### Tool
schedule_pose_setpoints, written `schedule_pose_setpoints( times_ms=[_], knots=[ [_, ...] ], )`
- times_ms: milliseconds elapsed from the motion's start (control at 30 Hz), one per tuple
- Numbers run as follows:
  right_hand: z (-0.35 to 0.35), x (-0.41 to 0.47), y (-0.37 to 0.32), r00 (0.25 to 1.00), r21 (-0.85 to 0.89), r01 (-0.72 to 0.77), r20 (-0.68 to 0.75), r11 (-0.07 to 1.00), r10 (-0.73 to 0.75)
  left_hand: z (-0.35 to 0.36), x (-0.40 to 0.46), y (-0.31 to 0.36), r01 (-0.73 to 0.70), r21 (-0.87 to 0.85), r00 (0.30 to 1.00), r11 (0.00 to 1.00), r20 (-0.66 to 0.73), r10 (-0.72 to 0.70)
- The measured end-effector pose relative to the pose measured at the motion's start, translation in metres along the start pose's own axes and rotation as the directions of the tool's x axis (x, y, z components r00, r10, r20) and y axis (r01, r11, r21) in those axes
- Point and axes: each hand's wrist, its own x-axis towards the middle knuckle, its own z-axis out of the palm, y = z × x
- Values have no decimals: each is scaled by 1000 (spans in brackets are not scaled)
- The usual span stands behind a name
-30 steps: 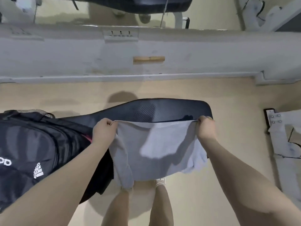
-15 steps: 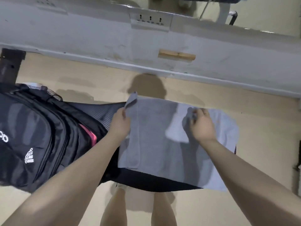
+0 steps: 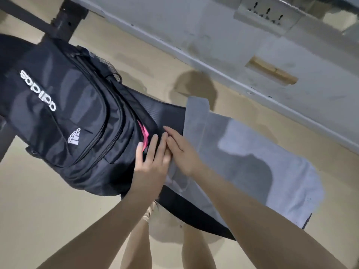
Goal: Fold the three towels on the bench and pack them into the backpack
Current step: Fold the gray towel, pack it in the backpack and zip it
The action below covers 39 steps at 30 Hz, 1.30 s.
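A grey towel [image 3: 252, 162] lies spread across the black padded bench [image 3: 167, 115], its right part hanging over the bench edge. A strip along its left side is folded over. My left hand [image 3: 150, 162] and my right hand [image 3: 182, 150] lie side by side with straight fingers at the towel's left edge, right beside the black backpack [image 3: 68, 117]. My left fingers reach onto the backpack near a pink patch [image 3: 144, 136] at its opening. No other towels are visible.
The backpack lies on its side over the bench's left part. A black metal frame [image 3: 64, 18] stands behind it. A grey wall ledge [image 3: 223, 61] with a socket strip [image 3: 266, 14] runs along the far side. Beige floor [image 3: 48, 210] surrounds the bench; my legs show below.
The towel went from held up by its corners to lying flat on the bench. Both hands let go of it and slid left to its edge next to the backpack.
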Motion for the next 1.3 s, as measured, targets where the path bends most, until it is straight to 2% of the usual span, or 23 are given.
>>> schedule_pose_setpoints(
  times_ms=[67, 100, 167, 200, 267, 400, 467, 600, 833, 867, 933, 967, 1033, 1067, 1167, 1200, 1300],
  knots=[
    [19, 9, -9, 991, 136, -115, 85, 984, 105, -7, -9, -32, 120, 61, 980, 991, 152, -128],
    [25, 13, -13, 982, 180, -165, 123, 970, 144, -8, -10, -44, 182, 21, 960, 983, 214, -182],
    [40, 21, -21, 973, 148, -191, 161, 970, 167, -11, -9, -66, 265, -11, 925, 964, 286, -251],
    [50, 26, -23, 973, 68, -181, 161, 981, 168, -10, -9, -75, 269, 17, 916, 963, 305, -261],
    [70, 32, -33, 974, -60, -153, 160, 986, 161, -7, -11, -88, 274, 58, 909, 960, 311, -278],
    [108, 50, -52, 984, 43, -56, 174, 997, 48, 9, -23, -122, 309, 80, 897, 948, 307, -319],
    [126, 64, -67, 979, 46, -56, 200, 997, 46, 18, -28, -148, 328, 58, 904, 943, 271, -332],
    [161, 104, -89, 987, 55, -36, 161, 998, 26, 28, -20, -203, 340, 19, 910, 940, 243, -335],
    [171, 134, -107, 986, -148, 41, 168, 988, -16, 40, -5, -243, 369, -49, 909, 928, 225, -350],
    [164, 128, -104, 991, -192, 53, 130, 980, -29, 39, -6, -241, 378, -70, 905, 923, 237, -353],
    [141, 110, -90, 997, -316, 45, -51, 948, -64, 35, -6, -235, 393, -88, 906, 915, 209, -368],
    [126, 99, -80, 981, -424, 22, -165, 905, -101, 32, -7, -230, 384, -77, 912, 920, 190, -364],
    [92, 77, -55, 930, -663, -83, -319, 744, -181, 27, -5, -211, 319, -51, 941, 947, 138, -309],
    [74, 68, -43, 918, -732, -172, -362, 659, -163, 26, -3, -197, 272, -63, 958, 960, 110, -264],
    [36, 44, -15, 868, -744, -479, -481, 465, 124, 28, 0, -141, 141, -194, 987, 971, 108, -122],
    [28, 38, -9, 841, -710, -530, -513, 465, 175, 30, 1, -122, 103, -244, 988, 964, 134, -72],
    [15, 28, 4, 795, -564, -578, -551, 590, 252, 32, 2, -76, 47, -428, 965, 903, 254, 71]
  ],
)
